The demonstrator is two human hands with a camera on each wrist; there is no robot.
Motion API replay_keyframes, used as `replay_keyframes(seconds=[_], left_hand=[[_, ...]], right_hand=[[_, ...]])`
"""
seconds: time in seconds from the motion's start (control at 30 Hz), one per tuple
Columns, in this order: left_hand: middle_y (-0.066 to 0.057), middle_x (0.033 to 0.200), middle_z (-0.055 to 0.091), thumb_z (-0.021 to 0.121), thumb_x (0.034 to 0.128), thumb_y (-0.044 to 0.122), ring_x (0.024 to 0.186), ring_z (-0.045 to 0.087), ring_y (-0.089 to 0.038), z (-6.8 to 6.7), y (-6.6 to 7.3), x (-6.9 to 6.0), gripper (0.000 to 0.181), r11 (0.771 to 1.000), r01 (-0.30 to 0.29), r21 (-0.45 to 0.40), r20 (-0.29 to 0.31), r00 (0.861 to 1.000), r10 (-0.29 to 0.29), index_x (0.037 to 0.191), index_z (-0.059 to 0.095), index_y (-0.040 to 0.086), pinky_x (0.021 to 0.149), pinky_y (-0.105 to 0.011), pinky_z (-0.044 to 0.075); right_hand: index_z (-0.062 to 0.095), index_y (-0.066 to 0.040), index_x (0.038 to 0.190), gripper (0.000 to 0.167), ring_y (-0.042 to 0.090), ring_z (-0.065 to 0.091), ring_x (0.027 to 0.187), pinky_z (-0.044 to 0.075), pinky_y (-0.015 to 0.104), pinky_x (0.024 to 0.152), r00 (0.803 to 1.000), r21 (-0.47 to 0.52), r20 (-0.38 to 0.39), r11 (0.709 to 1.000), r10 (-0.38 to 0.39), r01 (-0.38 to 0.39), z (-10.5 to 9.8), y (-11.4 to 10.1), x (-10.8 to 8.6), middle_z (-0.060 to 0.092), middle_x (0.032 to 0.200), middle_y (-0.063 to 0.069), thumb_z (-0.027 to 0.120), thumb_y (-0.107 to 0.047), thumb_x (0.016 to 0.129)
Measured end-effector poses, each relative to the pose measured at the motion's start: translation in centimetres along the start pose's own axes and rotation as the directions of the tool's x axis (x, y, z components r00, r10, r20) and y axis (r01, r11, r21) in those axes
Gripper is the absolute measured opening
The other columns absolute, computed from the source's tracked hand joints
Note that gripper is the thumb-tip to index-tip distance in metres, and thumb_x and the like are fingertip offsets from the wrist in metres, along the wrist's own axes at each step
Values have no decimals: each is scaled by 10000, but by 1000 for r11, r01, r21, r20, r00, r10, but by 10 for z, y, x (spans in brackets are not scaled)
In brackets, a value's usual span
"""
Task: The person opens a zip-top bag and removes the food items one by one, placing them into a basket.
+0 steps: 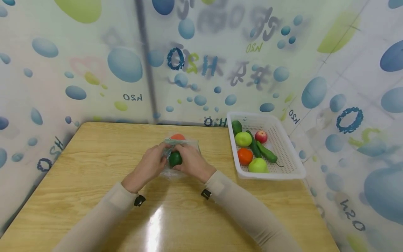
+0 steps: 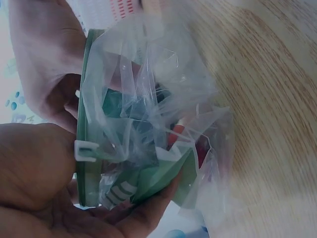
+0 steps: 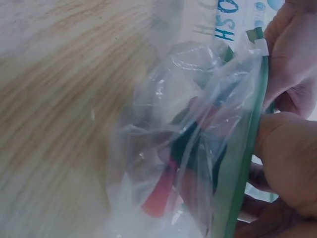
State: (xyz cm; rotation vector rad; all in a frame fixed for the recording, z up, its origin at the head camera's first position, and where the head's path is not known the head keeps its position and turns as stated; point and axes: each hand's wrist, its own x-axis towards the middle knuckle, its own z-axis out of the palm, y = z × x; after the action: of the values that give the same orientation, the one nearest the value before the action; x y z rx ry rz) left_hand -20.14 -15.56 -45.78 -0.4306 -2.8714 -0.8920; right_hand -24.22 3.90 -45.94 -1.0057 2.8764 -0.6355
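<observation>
A clear zip bag [image 1: 171, 174] with a green closure strip [image 3: 250, 148] is between both hands above the table. My left hand [image 1: 148, 163] pinches the bag by its mouth. My right hand [image 1: 192, 161] reaches into the mouth, its fingers around a dark green avocado [image 1: 175, 159], which shows blurred through the plastic in the wrist views. Something red [image 3: 158, 196] also shows through the plastic in the right wrist view. An orange-red round thing [image 1: 178, 137] appears at the bag's far side in the head view; its lower part is hidden.
At the right of the wooden table [image 1: 94, 150] stands a white basket [image 1: 292, 164]. It holds a tomato [image 1: 245, 156], green apples [image 1: 258, 165], a red apple [image 1: 261, 136], a green pepper [image 1: 267, 152] and other dark green produce. Patterned walls [image 1: 201, 87] enclose the table's back and sides.
</observation>
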Motion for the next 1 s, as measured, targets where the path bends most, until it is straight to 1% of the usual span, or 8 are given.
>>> replay_keyframes(seconds=[0.1,0.2,0.43,0.57,0.8,1.0], left_hand=[[-346,1283,772,659,1071,-100,1140,794,-474,0,0,0,435,1000,4,6,5,1000,-4,1506,642,-96,893,-558,704],[-350,1277,771,666,1071,-95,1131,795,-481,0,-1,0,437,1000,10,11,11,1000,-10,1507,643,-87,870,-547,705],[-352,1272,778,703,1057,-97,1154,794,-507,0,0,0,430,1000,-12,18,-8,1000,12,1484,655,-81,903,-589,709],[-355,1274,775,705,1065,-89,1167,795,-503,0,-1,1,425,1000,2,17,-10,1000,-2,1486,653,-75,909,-588,711],[-370,1289,769,681,1061,-100,1181,793,-511,-1,-1,3,401,1000,5,19,-15,1000,-5,1461,659,-88,929,-601,710],[-369,1268,775,679,1059,-101,1130,800,-490,-2,-2,2,372,1000,-9,19,-33,999,10,1430,669,-86,889,-580,711]], right_hand=[[734,-82,1438,576,301,765,1349,658,463,1158,1000,13,-3,1000,-6,6,-6,0,-2,775,1454,148,1004,-234,953],[724,-83,1439,574,307,767,1325,670,475,1133,1000,35,0,999,5,-5,-11,-1,-4,759,1444,161,999,-233,959],[693,-88,1453,593,317,736,1363,670,480,1130,1000,59,-9,998,15,-15,-19,0,-7,726,1509,174,996,-218,960],[673,-89,1474,603,337,738,1370,666,492,1140,1000,74,-17,997,14,-12,-24,-1,-8,711,1531,183,984,-178,965],[656,-87,1479,614,340,760,1326,668,489,1132,999,52,-33,999,19,-17,-34,0,-12,717,1489,177,983,-175,966],[664,-93,1459,594,333,770,1285,681,485,1109,998,44,-57,999,13,-11,-43,2,-17,728,1436,173,983,-186,966]])
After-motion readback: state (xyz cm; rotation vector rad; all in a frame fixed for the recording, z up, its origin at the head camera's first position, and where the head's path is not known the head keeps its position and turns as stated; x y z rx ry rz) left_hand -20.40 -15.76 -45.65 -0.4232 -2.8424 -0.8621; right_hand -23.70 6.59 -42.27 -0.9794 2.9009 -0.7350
